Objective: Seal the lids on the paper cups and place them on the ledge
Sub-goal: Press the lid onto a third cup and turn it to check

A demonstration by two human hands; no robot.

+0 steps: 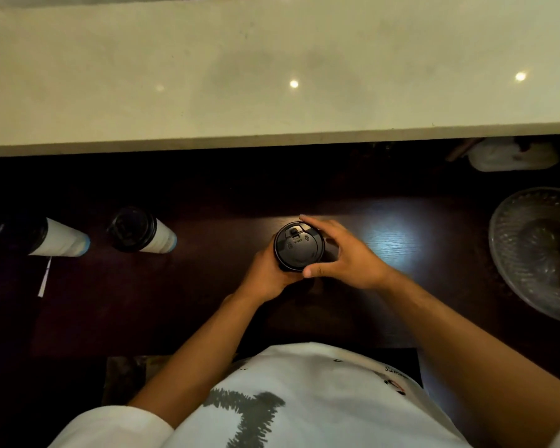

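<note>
A paper cup topped with a black lid [298, 246] stands upright on the dark wooden counter [385, 244], seen from straight above. My left hand [265, 275] wraps the cup's body from the near left side. My right hand [343, 253] curls around the lid's rim, thumb at the near edge and fingers at the far edge. Two more white paper cups stand to the left: one with a black lid [143, 231], and one at the far left [50, 237] whose top is lost in shadow. The pale stone ledge [272, 76] runs across the upper part of the view, bare.
A clear ribbed glass bowl [537, 250] sits at the right edge of the counter. A pale plastic container [511, 155] lies in the shadow under the ledge at the right. A thin white stick or straw [45, 276] lies near the leftmost cup.
</note>
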